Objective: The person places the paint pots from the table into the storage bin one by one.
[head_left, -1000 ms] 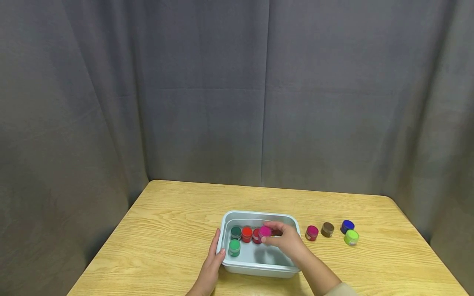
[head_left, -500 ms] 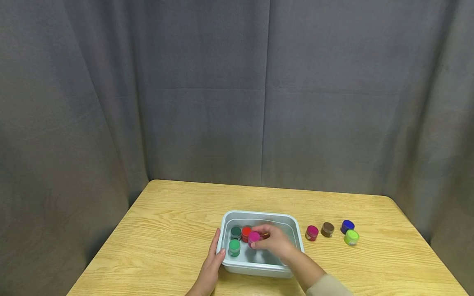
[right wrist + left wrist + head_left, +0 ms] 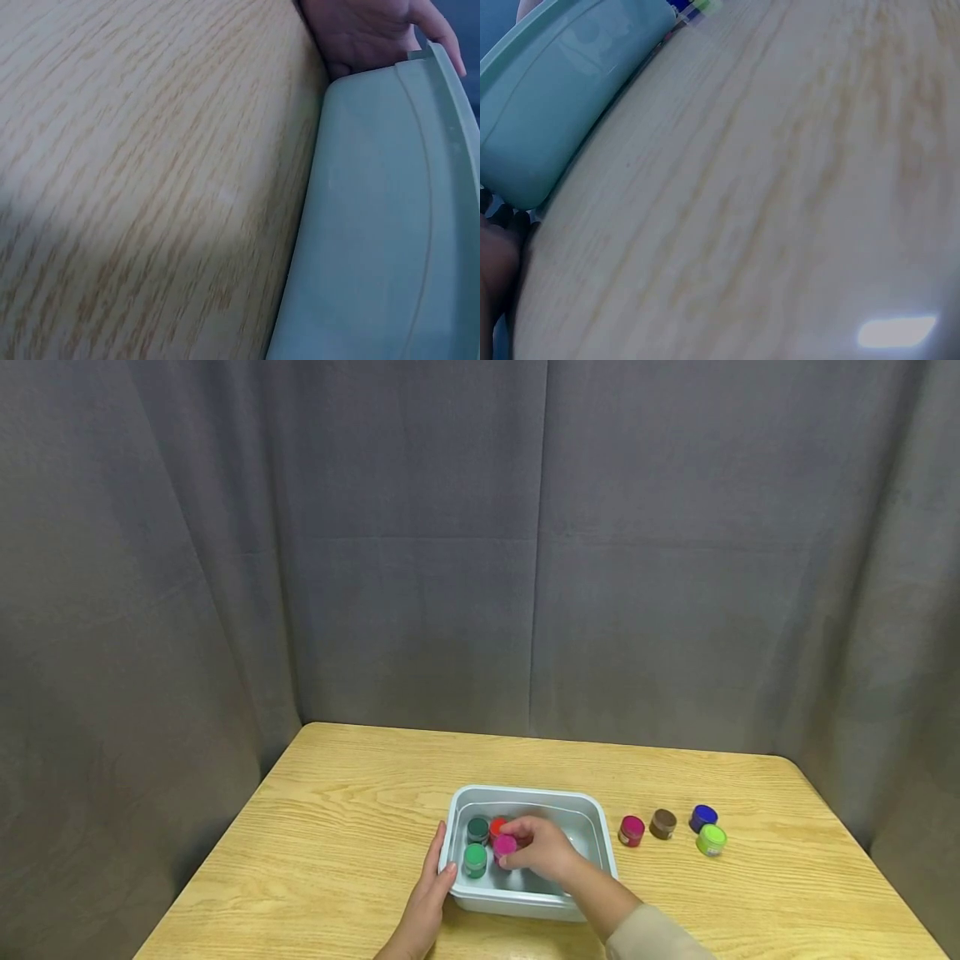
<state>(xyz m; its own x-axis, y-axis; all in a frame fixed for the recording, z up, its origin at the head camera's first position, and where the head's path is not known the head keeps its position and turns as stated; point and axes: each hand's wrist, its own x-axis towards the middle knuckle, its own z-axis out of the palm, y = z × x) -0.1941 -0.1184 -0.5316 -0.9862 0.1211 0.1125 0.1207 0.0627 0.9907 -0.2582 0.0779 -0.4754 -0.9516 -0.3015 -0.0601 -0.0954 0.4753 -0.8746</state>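
Note:
In the head view, my right hand [image 3: 542,850] reaches into a pale blue-green plastic tub [image 3: 532,906] and pinches a small magenta paint jar [image 3: 506,848] between thumb and fingers. Directly behind that jar is a red one [image 3: 498,828], partly covered by the fingers. A dark green jar [image 3: 477,830] and a light green jar [image 3: 475,860] stand at the tub's left end. My left hand [image 3: 426,893] holds this end, thumb at the rim and fingers along the outer wall. The right wrist view shows its thumb hooked over the rim. My right hand hides part of the tub floor.
On the wooden table [image 3: 337,827], right of the tub, stand a crimson jar [image 3: 632,832], a brown jar [image 3: 663,824], a blue jar [image 3: 703,818] and a lime green jar [image 3: 711,840]. A grey curtain [image 3: 420,610] hangs behind and beside the table.
My right hand has carried the magenta jar leftward and slightly toward me inside the tub, to just right of the light green jar. My left hand stays at the tub's end.

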